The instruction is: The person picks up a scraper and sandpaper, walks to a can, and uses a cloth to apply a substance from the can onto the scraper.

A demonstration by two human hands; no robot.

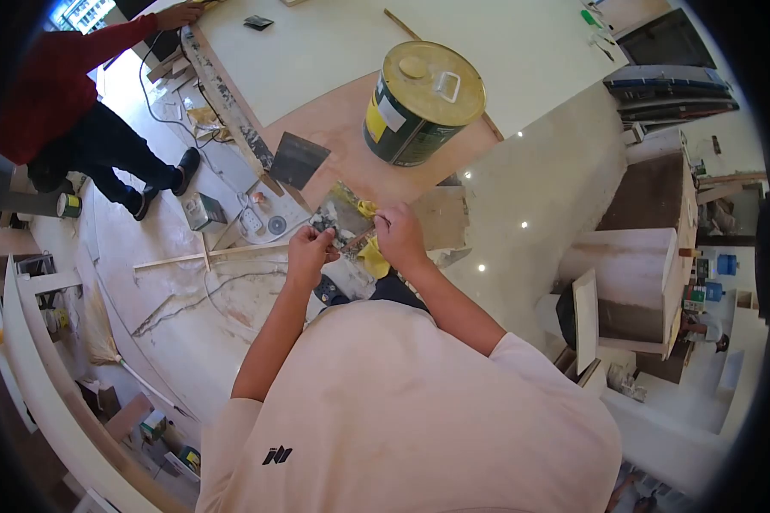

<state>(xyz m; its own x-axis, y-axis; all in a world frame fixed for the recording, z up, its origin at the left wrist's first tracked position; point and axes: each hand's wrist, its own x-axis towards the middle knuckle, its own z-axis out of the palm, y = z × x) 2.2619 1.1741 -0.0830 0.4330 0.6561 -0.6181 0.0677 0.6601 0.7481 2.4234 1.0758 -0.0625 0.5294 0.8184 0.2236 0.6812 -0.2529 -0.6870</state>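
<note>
My left hand [312, 250] is in front of my body with its fingers pinched together. Whatever may be between them is too small to make out. To its right, my right hand [399, 237] is closed on a crumpled yellow cloth [374, 256]. Part of the cloth shows above the fingers and part hangs below them. Beyond the hands, a large green can [415, 118] with a yellowish lid stands on a pale board [316, 60]. A dark square plate [299, 160] lies at the board's near corner, above my left hand.
A person in a red top [51, 85] stands at the far left, one hand on the board's edge. A metal can [204, 212], a power strip [250, 222] and a wooden strip [210, 255] lie on the floor. A box-like structure [624, 265] stands at right.
</note>
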